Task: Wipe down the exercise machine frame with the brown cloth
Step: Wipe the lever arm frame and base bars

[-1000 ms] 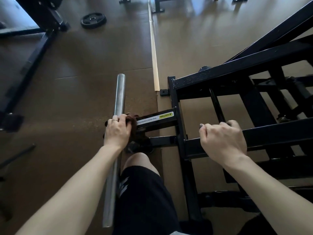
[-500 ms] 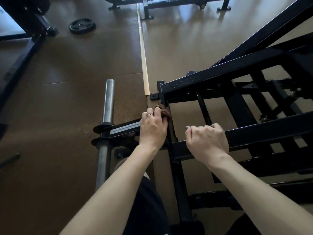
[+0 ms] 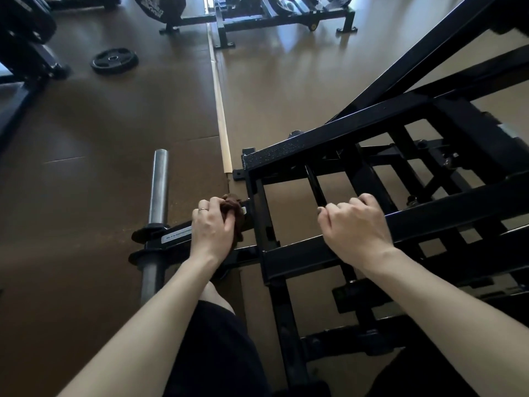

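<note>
Right now the left hand (image 3: pixel 213 229) bunches the brown cloth (image 3: pixel 231 206) against the short labelled arm left of the exercise machine frame (image 3: pixel 297 255); the right hand (image 3: pixel 357 229) grips a crossbar — if the wad slips, knuckles could scrape metal.

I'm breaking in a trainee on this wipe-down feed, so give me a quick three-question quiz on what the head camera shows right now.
1. True or false: the left hand holds the brown cloth against the black arm that carries the white label.
2. What is the right hand doing? A) hanging free B) gripping a black crossbar of the exercise machine frame C) holding the cloth
3. Fill in: the loose weight plate lies flat on the ____.

Key: 1 true; 2 B; 3 floor.
</note>
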The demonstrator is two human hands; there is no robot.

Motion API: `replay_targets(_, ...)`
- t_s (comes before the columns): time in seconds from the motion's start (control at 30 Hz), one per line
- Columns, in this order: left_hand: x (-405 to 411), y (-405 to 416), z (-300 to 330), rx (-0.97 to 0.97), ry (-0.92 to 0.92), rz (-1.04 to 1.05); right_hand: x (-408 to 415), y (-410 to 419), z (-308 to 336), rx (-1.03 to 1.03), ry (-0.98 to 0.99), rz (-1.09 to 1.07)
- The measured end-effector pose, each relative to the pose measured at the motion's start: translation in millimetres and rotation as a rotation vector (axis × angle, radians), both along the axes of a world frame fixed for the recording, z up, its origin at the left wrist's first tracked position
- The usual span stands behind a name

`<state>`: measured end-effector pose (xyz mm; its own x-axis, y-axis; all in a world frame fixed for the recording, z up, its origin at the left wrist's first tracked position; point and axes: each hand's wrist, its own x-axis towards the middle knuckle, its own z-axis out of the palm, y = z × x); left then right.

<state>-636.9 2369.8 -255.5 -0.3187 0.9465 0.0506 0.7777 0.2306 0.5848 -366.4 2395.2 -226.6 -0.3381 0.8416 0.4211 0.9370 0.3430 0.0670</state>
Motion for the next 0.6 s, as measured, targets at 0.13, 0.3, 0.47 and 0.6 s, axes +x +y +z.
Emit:
replay_targets(0.13,31,4,6,0.055,0.038,-0.053,0,-1,-13,0.084,0.047,0.063)
replay_targets(0.3,27,1,6,0.060,0.017,-0.095,2,1,-16,0.080,0.031,0.056)
replay_targets(0.47,32,-1,15,0.009,0.038,-0.079,1,-2,-8,0.055,0.036,0.046)
replay_targets(0.6,49,-18,23,0.012,0.039,-0.099,-1,-4,-3,0.006,0.044,0.043)
